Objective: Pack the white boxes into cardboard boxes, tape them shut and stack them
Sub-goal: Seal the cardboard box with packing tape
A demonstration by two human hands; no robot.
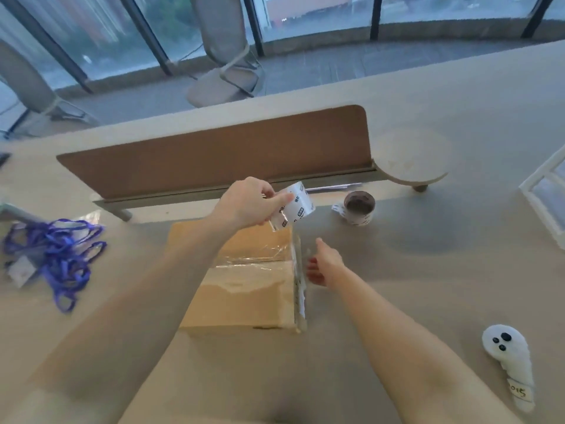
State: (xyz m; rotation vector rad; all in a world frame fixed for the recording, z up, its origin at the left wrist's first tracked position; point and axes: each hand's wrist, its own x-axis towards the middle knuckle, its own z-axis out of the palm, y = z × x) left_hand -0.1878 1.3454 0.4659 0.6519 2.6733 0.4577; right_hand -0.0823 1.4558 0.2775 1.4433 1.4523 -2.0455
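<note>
Left hand [247,203] grips black-printed tape roll [298,203] above cardboard box [244,289].

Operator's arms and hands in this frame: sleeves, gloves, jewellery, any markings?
No sleeves in view: both forearms are bare up to the frame edge. The left hand and right hand wear no gloves, and no watch, bracelet or ring shows. There is red nail polish on the right hand's fingertips; the left hand's nails are too blurred to tell.

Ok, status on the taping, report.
Left hand grips tape roll over box. Right hand open at box's right side. Clear strip across top. Nothing in the way.
</note>
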